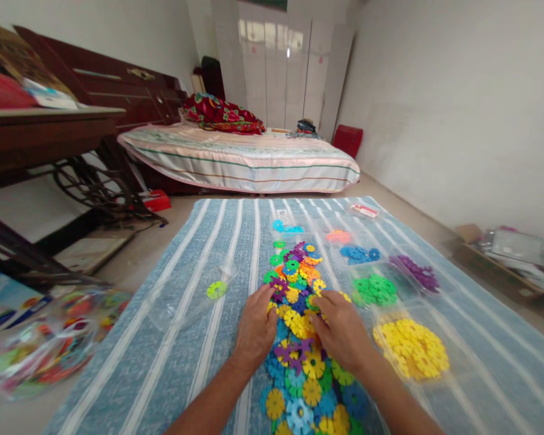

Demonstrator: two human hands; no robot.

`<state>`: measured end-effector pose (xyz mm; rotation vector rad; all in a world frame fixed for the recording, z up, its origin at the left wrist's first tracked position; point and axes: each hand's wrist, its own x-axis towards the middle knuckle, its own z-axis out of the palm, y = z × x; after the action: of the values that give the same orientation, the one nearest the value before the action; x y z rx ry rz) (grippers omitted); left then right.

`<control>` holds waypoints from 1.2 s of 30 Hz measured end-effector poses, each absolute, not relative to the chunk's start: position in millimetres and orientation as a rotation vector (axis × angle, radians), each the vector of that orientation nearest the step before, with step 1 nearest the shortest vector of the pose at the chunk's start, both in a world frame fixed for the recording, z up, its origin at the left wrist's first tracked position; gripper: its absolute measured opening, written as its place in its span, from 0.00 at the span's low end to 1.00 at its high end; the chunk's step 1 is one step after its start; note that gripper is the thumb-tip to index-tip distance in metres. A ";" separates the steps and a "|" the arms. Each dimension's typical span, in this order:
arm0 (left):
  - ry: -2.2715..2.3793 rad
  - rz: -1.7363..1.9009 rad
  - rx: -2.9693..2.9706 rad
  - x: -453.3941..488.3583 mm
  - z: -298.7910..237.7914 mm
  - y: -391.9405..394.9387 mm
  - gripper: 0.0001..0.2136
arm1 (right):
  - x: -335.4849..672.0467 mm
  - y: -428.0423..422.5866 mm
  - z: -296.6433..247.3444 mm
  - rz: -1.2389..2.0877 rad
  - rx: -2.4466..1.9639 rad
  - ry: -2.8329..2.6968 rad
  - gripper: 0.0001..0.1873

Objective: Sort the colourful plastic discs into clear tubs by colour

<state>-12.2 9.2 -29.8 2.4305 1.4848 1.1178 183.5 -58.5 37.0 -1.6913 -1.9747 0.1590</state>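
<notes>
A long heap of mixed-colour plastic snowflake discs (294, 350) lies on the striped cloth in front of me. My left hand (257, 323) is at the heap's left edge, fingers curled and closed. A yellow disc shows by its fingertips; what they hold is hard to make out. On the right side of the heap is my right hand (340, 326), its thumb and forefinger apart and touching the pieces. To the right stand clear boxes with yellow discs (410, 347), green discs (374, 290), purple discs (416, 273) and blue discs (359, 254).
Farther back, clear boxes hold orange discs (338, 236) and light blue discs (288, 227). A transparent lid (185, 302) and a lime-green disc (216, 290) lie to the left. Plastic bags of colourful pieces (49, 344) are at the far left. A bed (254, 166) stands beyond.
</notes>
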 end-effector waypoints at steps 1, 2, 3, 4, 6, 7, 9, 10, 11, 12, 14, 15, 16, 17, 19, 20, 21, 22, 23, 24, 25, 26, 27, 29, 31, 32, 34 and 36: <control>1.482 1.130 2.439 -12.7 -31.4 10.1 0.17 | 184.1 -52.2 38.0 0.164 -1.769 -1.971 0.10; 1.481 1.144 2.446 -13.1 -33.0 11.0 0.17 | 183.8 -46.3 38.9 0.180 -1.821 -1.972 0.10; 1.481 1.157 2.452 -13.4 -34.5 12.0 0.17 | 183.0 -41.1 39.3 0.207 -1.842 -1.982 0.10; 1.484 1.172 2.457 -13.8 -35.9 12.8 0.17 | 181.9 -37.1 39.2 0.243 -1.831 -1.998 0.09; 1.483 1.190 2.469 -14.5 -37.6 14.0 0.17 | 180.5 -33.4 37.9 0.333 -1.731 -2.033 0.07; 1.480 1.191 2.474 -14.8 -37.8 14.4 0.18 | 180.9 -34.1 37.0 0.367 -1.663 -2.039 0.07; 1.478 1.183 2.475 -15.1 -37.1 14.5 0.18 | 184.8 -40.8 35.4 0.385 -1.573 -2.021 0.08; 1.481 1.174 2.473 -15.0 -36.1 14.2 0.18 | 187.9 -46.5 35.0 0.372 -1.573 -2.004 0.09; 1.488 1.164 2.470 -14.7 -34.9 13.8 0.18 | 191.3 -53.3 34.9 0.354 -1.599 -1.992 0.10; 1.495 1.150 2.468 -14.3 -33.5 13.3 0.17 | 194.6 -60.6 34.9 0.338 -1.640 -1.986 0.11; 1.500 1.110 2.474 -12.8 -30.4 12.1 0.17 | 199.1 -74.2 34.8 0.337 -1.702 -2.003 0.16; 1.499 1.094 2.478 -12.0 -28.8 11.6 0.17 | 199.7 -79.3 34.3 0.346 -1.704 -2.022 0.20; 1.496 1.081 2.480 -11.1 -27.2 11.1 0.17 | 199.1 -82.4 33.5 0.357 -1.685 -2.045 0.24; 1.490 1.070 2.481 -10.3 -25.8 10.6 0.16 | 197.4 -83.3 32.1 0.367 -1.650 -2.071 0.28; 1.475 1.063 2.474 -9.2 -23.3 9.9 0.16 | 192.4 -78.6 28.6 0.378 -1.566 -2.106 0.31; 1.466 1.059 2.467 -8.8 -22.1 9.6 0.16 | 189.9 -73.8 26.7 0.384 -1.528 -2.113 0.30; 1.458 1.057 2.459 -8.6 -21.0 9.3 0.15 | 187.8 -68.3 25.1 0.390 -1.501 -2.111 0.27; 1.451 1.059 2.449 -8.4 -19.8 8.9 0.15 | 186.5 -62.8 23.9 0.395 -1.488 -2.099 0.23; 1.445 1.065 2.439 -8.2 -18.6 8.4 0.15 | 186.0 -57.9 23.2 0.396 -1.491 -2.076 0.19; 1.439 1.074 2.433 -8.0 -17.3 7.8 0.15 | 186.3 -54.3 23.0 0.397 -1.507 -2.050 0.15; 1.429 1.087 2.432 -7.6 -15.8 7.1 0.15 | 187.3 -52.0 23.2 0.398 -1.529 -2.027 0.12; 1.417 1.103 2.436 -7.1 -14.2 6.3 0.15 | 188.8 -51.2 23.6 0.393 -1.553 -2.005 0.10; 1.399 1.114 2.447 -6.5 -12.5 5.5 0.14 | 190.5 -51.7 24.0 0.385 -1.573 -1.986 0.09; 1.349 1.127 2.486 -5.2 -9.1 3.9 0.12 | 193.8 -54.7 24.5 0.365 -1.590 -1.968 0.08; 1.278 1.101 2.539 -4.1 -6.2 2.4 0.12 | 195.7 -57.9 24.2 0.340 -1.605 -1.955 0.07; 1.243 1.075 2.561 -3.9 -5.0 1.9 0.12 | 195.9 -58.9 24.0 0.329 -1.615 -1.948 0.07; 1.193 1.019 2.583 -3.8 -3.5 1.0 0.14 | 194.6 -59.2 24.1 0.305 -1.630 -1.945 0.06; 1.178 0.972 2.582 -4.1 -3.0 0.7 0.16 | 191.9 -57.1 25.1 0.271 -1.621 -1.971 0.04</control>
<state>-4.1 0.7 -3.0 2.5825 1.1777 0.9717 191.9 -57.1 25.1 -1.6208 -1.9711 0.2710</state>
